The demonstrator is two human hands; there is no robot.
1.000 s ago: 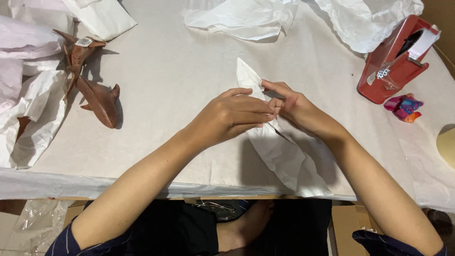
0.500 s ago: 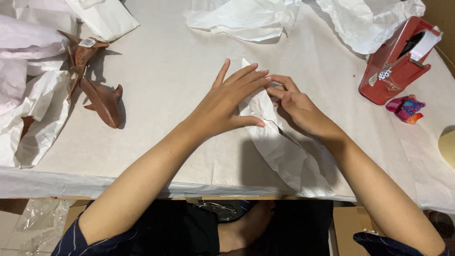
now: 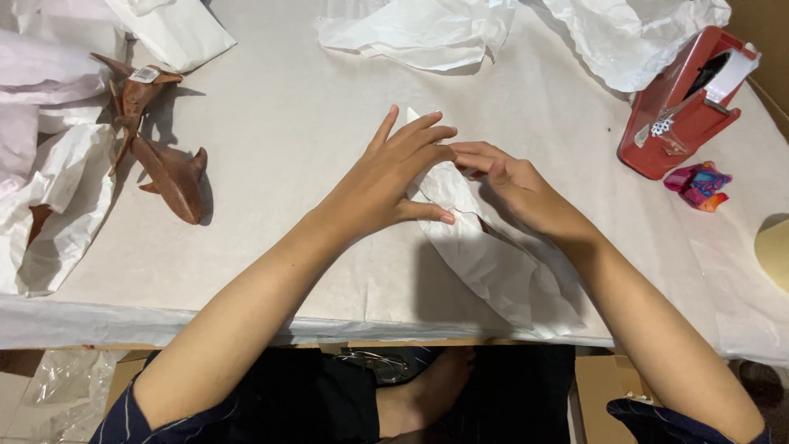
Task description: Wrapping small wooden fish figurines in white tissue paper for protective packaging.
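Note:
A long object wrapped in white paper [image 3: 485, 247] lies slantwise in the middle of the paper-covered table [image 3: 288, 123]. My left hand [image 3: 386, 177] lies flat on its upper end, fingers spread, thumb along the wrap's side. My right hand [image 3: 509, 185] meets it from the right, fingertips curled and pinching the paper at the same end. What is inside the wrap is hidden.
Two brown carved wooden animal figures [image 3: 160, 140] lie at the left beside crumpled white paper [image 3: 49, 205]. More white paper sheets [image 3: 427, 29] lie at the back. A red tape dispenser [image 3: 690, 103] and a small colourful object [image 3: 699, 185] sit at the right.
My left hand has gone from curled fingers pinching the paper to a flat, spread hand pressing on the wrap's upper end. My right hand has stayed at the same spot.

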